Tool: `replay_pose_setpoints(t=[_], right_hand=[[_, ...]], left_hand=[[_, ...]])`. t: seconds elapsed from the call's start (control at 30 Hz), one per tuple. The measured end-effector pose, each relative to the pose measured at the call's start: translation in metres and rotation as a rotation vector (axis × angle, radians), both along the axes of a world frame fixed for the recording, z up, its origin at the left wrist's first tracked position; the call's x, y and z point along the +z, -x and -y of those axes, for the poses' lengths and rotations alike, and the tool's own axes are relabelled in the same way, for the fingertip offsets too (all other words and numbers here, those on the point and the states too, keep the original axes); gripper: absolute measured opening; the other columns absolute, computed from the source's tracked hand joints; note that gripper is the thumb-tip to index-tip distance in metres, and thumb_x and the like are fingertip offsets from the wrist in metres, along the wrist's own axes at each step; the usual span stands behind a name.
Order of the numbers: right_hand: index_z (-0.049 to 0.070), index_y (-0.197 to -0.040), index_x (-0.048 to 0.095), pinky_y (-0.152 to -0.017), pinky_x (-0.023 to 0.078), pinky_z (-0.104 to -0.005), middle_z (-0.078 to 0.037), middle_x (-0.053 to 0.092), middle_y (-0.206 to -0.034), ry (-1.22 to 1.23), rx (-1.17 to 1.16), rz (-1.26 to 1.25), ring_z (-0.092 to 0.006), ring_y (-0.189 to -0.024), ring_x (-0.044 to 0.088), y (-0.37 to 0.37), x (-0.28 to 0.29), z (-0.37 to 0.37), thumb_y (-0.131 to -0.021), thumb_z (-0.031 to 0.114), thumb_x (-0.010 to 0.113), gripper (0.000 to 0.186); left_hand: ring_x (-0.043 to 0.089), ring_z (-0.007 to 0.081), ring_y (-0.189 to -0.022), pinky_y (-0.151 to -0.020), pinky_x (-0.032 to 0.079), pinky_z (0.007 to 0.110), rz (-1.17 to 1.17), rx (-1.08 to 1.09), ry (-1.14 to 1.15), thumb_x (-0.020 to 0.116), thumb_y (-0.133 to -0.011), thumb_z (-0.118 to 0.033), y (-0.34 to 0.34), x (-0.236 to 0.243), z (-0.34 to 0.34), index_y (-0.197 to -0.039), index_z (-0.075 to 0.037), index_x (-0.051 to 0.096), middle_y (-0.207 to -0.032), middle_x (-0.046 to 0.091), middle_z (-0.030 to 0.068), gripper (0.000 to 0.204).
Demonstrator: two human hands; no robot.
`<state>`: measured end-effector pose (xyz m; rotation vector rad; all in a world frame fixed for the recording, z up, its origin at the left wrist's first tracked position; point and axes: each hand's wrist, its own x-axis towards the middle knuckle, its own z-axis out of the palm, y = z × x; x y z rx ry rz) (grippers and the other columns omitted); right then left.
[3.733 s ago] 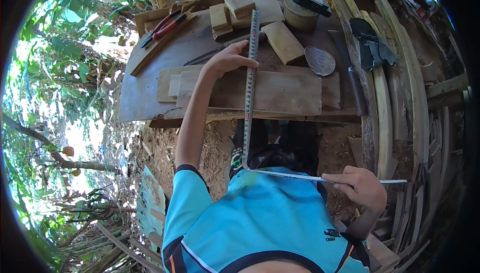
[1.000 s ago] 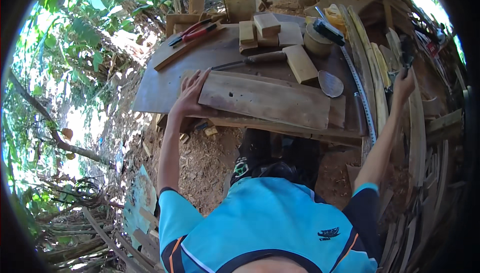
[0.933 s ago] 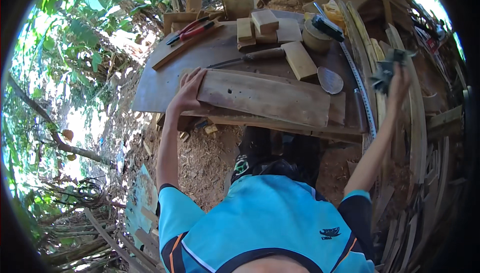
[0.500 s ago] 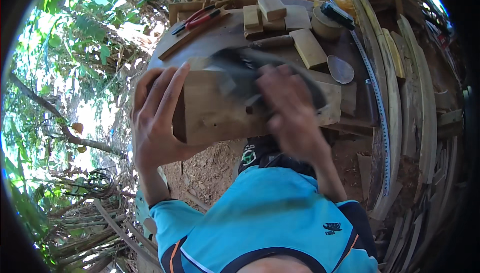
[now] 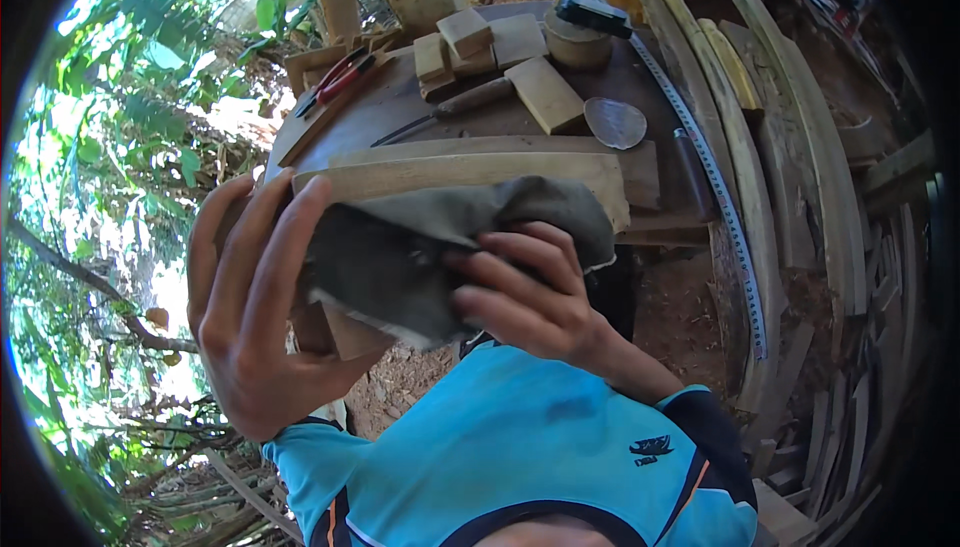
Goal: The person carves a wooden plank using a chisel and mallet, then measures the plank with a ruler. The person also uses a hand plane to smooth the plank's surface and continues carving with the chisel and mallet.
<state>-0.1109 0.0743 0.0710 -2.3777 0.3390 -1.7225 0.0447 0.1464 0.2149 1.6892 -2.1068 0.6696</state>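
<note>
My left hand (image 5: 255, 327) is wrapped round the left end of a wooden block (image 5: 355, 335), thumb below and fingers over the top. Spread across that block is a dark grey cloth (image 5: 390, 267) with a frayed edge, which covers most of the wood. My right hand (image 5: 535, 292) grips the cloth at its right part, fingers bent into it. Just beyond the cloth a pale board (image 5: 480, 172) lies along the near side of the table.
On the table (image 5: 400, 102) are red-handled pliers (image 5: 340, 79), a screwdriver-like tool (image 5: 470, 100), several small wood blocks (image 5: 545, 94), a translucent oval disc (image 5: 614, 123) and a round container (image 5: 577, 45). A tape measure (image 5: 725, 197) stretches along long planks (image 5: 815, 157) at right.
The cloth has moved left and toward me, and now covers most of the block. My right hand has come nearer with it. The view has shifted, so the table things appear further left.
</note>
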Motion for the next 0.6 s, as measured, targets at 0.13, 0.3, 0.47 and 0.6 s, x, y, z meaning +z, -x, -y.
replay_pose_setpoints(t=[0.13, 0.3, 0.47, 0.6], right_hand=[[0.019, -0.105, 0.056, -0.079, 0.041, -0.0375, -0.013, 0.057, -0.102, -0.071, -0.106, 0.065, -0.0249, -0.091, 0.052, 0.005, 0.01, 0.003, -0.067, 0.015, 0.061, 0.039], [0.019, -0.107, 0.053, -0.073, 0.039, -0.0337, -0.011, 0.054, -0.105, -0.047, -0.187, 0.099, -0.0224, -0.084, 0.049, -0.001, 0.014, 0.013, -0.058, 0.018, 0.065, 0.05], [0.011, -0.098, 0.051, -0.072, 0.044, -0.0377, -0.013, 0.054, -0.106, -0.14, 0.062, -0.044, -0.0298, -0.082, 0.051, -0.006, 0.032, 0.028, -0.046, 0.011, 0.071, 0.055], [0.01, -0.098, 0.05, -0.071, 0.046, -0.0382, -0.012, 0.054, -0.097, -0.13, 0.141, -0.077, -0.0305, -0.083, 0.053, 0.0, 0.041, 0.038, -0.044, 0.011, 0.071, 0.058]], left_hand=[[0.048, 0.034, -0.108, -0.089, 0.042, 0.046, -0.096, -0.19, 0.106, 0.08, -0.038, -0.051, -0.006, -0.009, 0.007, -0.118, 0.003, 0.045, -0.117, 0.048, 0.0226, 0.103], [0.033, 0.0355, -0.121, -0.1, 0.033, 0.046, -0.782, -0.313, 0.577, 0.077, -0.04, -0.057, 0.014, -0.05, 0.046, -0.134, -0.013, 0.021, -0.134, 0.024, 0.0252, 0.117], [0.028, 0.0376, -0.124, -0.103, 0.023, 0.049, -1.825, -0.575, 0.867, 0.052, -0.07, -0.022, 0.036, -0.062, 0.056, -0.13, -0.005, 0.028, -0.133, 0.03, 0.0219, 0.067], [0.035, 0.0358, -0.117, -0.1, 0.027, 0.05, -1.793, -0.636, 0.781, 0.049, -0.058, -0.012, 0.023, -0.064, 0.055, -0.107, -0.008, 0.046, -0.12, 0.038, 0.0188, 0.049]])
